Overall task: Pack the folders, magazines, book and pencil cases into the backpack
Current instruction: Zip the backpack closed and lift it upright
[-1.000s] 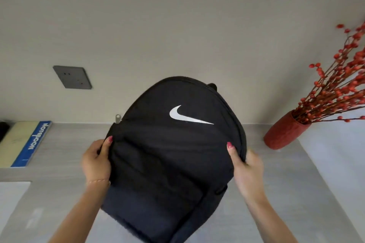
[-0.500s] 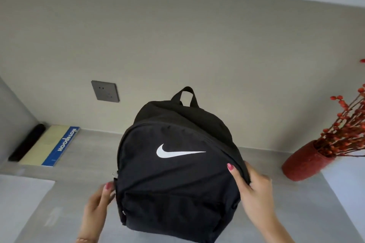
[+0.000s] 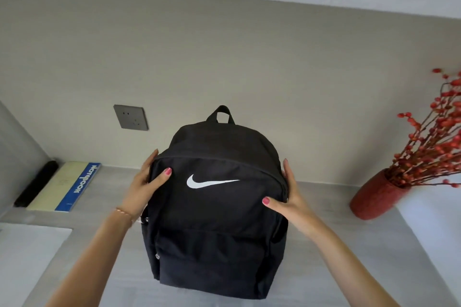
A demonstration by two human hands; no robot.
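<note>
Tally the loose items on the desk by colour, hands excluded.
Black: 2, the backpack and the pencil case
Yellow and blue: 1, the notebook
Red: 1, the vase of red berry stems
Total: 4

A home desk nook: wall socket [image 3: 130, 117], notebook [image 3: 65, 185], berry vase [image 3: 376, 194].

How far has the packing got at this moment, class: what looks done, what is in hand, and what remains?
Done: the black backpack stands upright on the grey desk, its zips apparently closed. In hand: the left hand and right hand hold its sides. Left: whether anything is inside cannot be told; a notebook lies at the wall beside a black case.
</note>
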